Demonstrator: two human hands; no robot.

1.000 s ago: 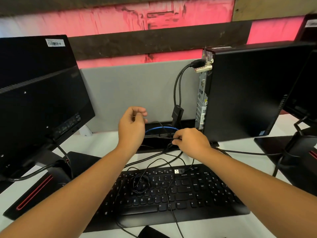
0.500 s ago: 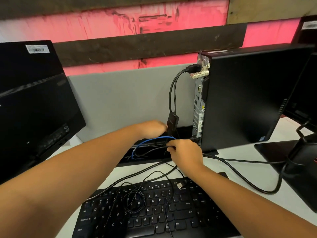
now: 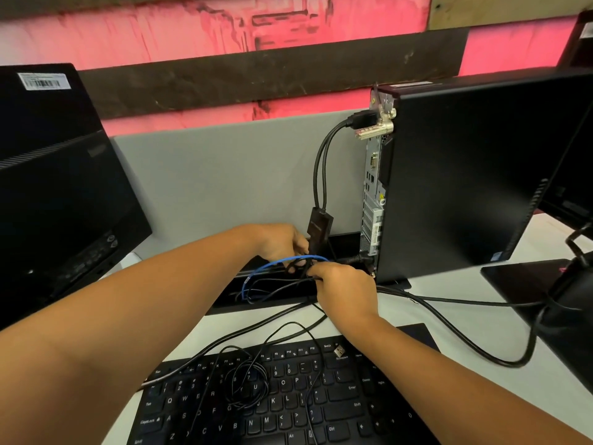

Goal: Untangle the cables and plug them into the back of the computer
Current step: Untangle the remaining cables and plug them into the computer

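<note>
From the head camera, both hands reach to the back of the black computer tower (image 3: pixel 465 175), which stands upright on the white surface (image 3: pixel 449 319). The left hand (image 3: pixel 282 242) sits just beside a small black adapter box (image 3: pixel 318 224) that hangs on two black cords from the top of the tower's back. Its fingers curl down among the cords, but I cannot tell what they hold. The right hand (image 3: pixel 345 289) is close to the left one, with its fingers pinching a thin black cable (image 3: pixel 288 285) near the bottom of the tower's back. A blue cable (image 3: pixel 276 263) loops between the two hands and dips into a black tray (image 3: pixel 231 303) behind the keyboard (image 3: pixel 288 403). More thin black cable lies in a messy coil (image 3: pixel 245 385) on the keys, and a loose USB plug (image 3: pixel 339 351) rests on the keyboard's top edge. A thick black cable (image 3: pixel 475 353) runs over the surface to the right. A monitor (image 3: pixel 57 194) stands at the left.
</note>
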